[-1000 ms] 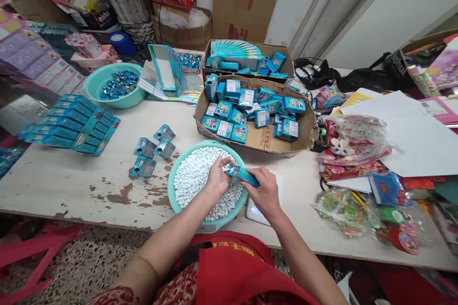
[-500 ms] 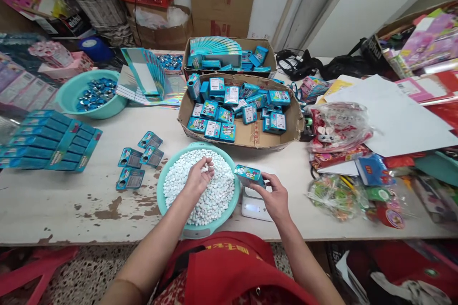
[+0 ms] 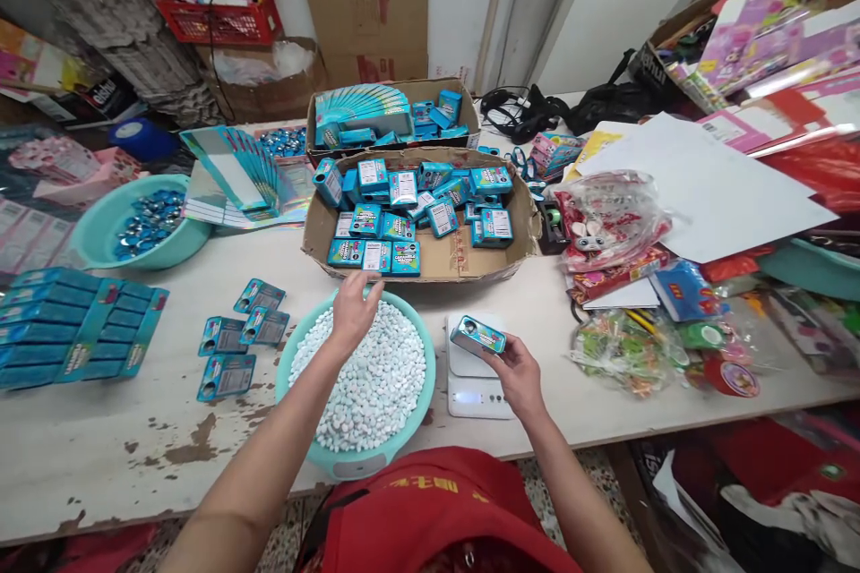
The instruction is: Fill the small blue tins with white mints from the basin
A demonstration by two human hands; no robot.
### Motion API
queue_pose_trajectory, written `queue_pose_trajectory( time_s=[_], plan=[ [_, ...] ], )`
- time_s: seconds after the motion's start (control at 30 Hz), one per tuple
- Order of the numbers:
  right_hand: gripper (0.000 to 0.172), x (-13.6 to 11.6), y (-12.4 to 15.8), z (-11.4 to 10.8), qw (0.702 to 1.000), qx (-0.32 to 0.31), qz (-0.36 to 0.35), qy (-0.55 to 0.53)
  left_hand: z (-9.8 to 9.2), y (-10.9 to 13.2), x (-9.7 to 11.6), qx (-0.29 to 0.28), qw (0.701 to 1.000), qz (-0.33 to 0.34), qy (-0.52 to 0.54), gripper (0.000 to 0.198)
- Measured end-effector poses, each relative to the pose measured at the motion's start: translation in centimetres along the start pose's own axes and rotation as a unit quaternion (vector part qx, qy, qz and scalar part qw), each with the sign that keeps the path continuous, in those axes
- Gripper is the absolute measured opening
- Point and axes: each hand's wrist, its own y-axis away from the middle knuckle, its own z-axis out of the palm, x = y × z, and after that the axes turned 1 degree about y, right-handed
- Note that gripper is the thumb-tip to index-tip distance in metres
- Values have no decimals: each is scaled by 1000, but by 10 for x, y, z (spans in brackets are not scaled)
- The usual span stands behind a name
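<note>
My right hand (image 3: pixel 520 376) grips a small teal candy box (image 3: pixel 478 334) by its right end, with its round opening facing up at the left. That box is over the plate of a white digital scale (image 3: pixel 463 372); I cannot tell if it touches. My left hand (image 3: pixel 356 309) is above the far rim of a mint-green basin (image 3: pixel 430 385), fingers apart and reaching toward the cardboard box behind it. Small white candies (image 3: pixel 376 376) fill the basin. Teal candy boxes (image 3: pixel 403 228) lie in the cardboard box (image 3: pixel 319 246).
Several teal boxes with openings (image 3: pixel 225 376) lie left of the basin. Stacked teal cartons (image 3: pixel 73 322) stand at the far left, near a bowl (image 3: pixel 181 242) of blue shiny pieces. Bagged goods (image 3: pixel 618 349) and white sheets (image 3: pixel 699 188) crowd the right side.
My left hand has moved off the candies to the basin's far rim. My right hand has brought the candy box from beside the basin to over the scale. The view has shifted.
</note>
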Motion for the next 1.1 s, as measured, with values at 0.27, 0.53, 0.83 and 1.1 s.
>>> queue_pose_trajectory(
  time_s=[0.27,0.53,0.83,1.1],
  plan=[
    [38,11,2,-14,999,0,-7,-39,75,-132,6,-315,918,78,-227,76],
    [35,25,-4,-18,998,30,-32,43,98,-145,-2,-369,866,109,-320,89],
    [62,25,3,-18,985,71,-76,140,96,-147,-19,-356,871,62,-334,109],
    [51,13,35,-39,963,134,-104,207,112,-161,-14,-359,898,35,-254,118]
  ],
)
